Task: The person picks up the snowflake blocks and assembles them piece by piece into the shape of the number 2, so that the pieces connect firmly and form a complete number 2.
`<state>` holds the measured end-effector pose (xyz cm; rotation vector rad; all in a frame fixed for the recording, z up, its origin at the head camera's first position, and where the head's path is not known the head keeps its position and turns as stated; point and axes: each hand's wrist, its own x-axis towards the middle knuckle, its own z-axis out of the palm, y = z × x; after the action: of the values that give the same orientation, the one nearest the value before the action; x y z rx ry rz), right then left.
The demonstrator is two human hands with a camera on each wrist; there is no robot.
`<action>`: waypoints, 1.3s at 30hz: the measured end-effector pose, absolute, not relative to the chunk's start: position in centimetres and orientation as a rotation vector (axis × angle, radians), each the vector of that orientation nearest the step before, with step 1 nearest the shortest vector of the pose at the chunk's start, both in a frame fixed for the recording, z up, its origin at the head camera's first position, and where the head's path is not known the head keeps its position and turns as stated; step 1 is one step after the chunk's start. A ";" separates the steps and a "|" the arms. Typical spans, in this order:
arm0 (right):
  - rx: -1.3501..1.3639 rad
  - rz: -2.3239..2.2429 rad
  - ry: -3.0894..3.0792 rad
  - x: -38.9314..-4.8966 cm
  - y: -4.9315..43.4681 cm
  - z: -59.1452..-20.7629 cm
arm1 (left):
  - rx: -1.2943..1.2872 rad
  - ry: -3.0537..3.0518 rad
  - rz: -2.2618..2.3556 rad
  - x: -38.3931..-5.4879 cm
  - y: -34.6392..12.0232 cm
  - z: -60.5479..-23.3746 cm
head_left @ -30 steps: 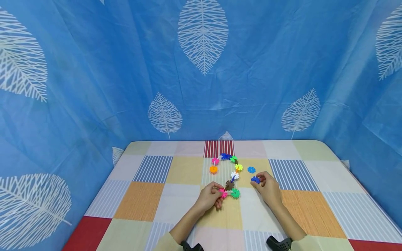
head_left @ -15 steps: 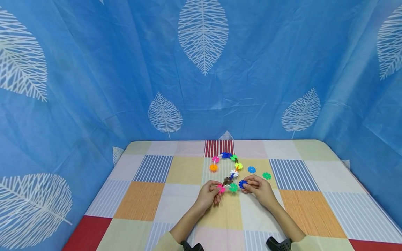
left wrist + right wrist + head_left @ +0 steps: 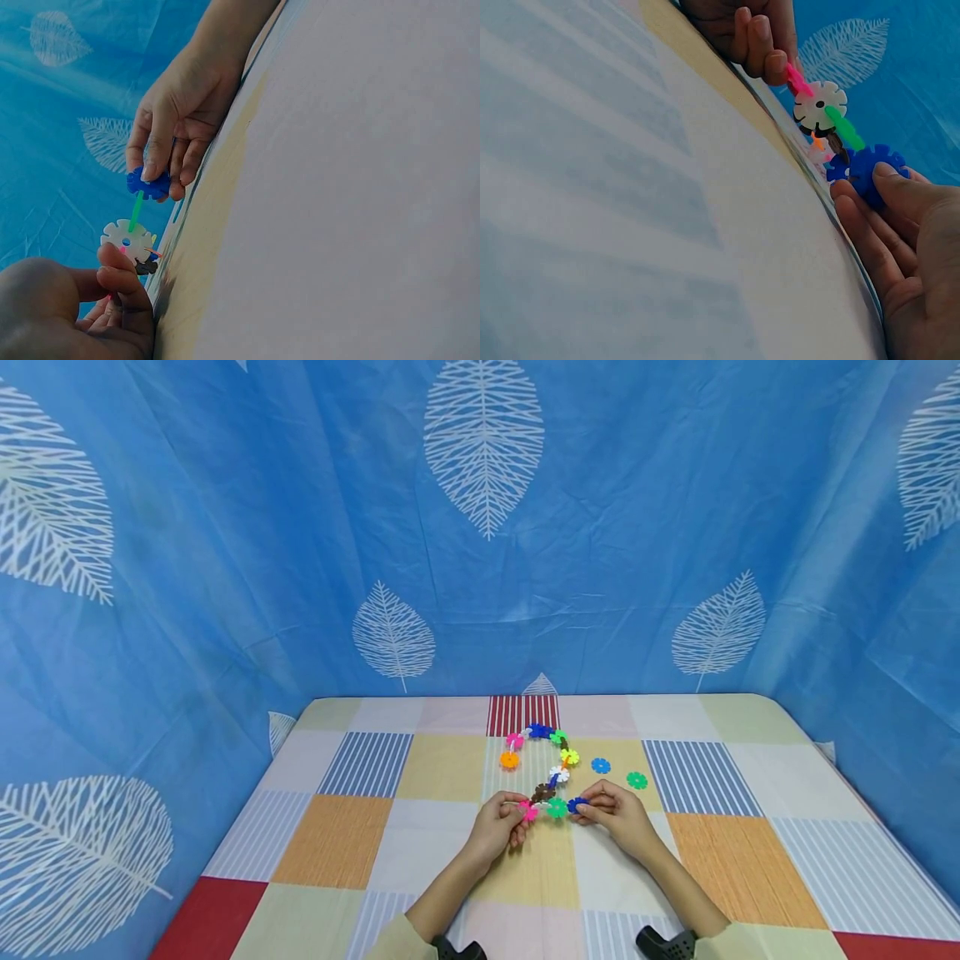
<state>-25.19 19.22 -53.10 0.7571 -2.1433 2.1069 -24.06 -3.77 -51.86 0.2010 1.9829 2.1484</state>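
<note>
A curved chain of interlocking snowflake discs, in several colours, lies mid-table. My left hand pinches the pink snowflake disc at the chain's near end. Beside it, a white disc links pink to the green snowflake disc. With thumb and fingers my right hand pinches a dark blue snowflake disc. This blue disc meets the green one's edge, as the right wrist view shows. Farther along the chain are a brown disc, a yellow disc and an orange disc.
To the right of the chain lie a loose light blue disc and a loose green disc. A patchwork cloth covers the table. Blue curtains with white leaf prints rise behind and at both sides.
My right hand has carried the dark blue disc leftward to the chain's green disc, uncovering the loose green one. The chain's near end has shifted slightly up and left with my left hand.
</note>
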 end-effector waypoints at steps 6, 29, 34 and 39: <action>0.734 2.182 -2.097 -25.0 19.2 -52.8 | 0.204 1.968 2.152 -24.0 -3.7 -51.8; 0.875 2.146 -2.066 -24.7 18.8 -53.2 | 0.244 1.918 2.161 -23.8 -3.9 -51.8; 0.851 2.041 -2.143 -24.6 18.6 -52.9 | 0.225 1.930 2.190 -24.0 -3.8 -51.8; 0.759 1.753 -2.313 -23.7 18.2 -51.6 | 0.247 2.152 2.094 -24.0 -3.9 -52.0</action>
<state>-23.71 18.21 -51.58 0.7588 -2.3128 1.7532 -24.02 -3.88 -52.05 0.2473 2.1523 2.0941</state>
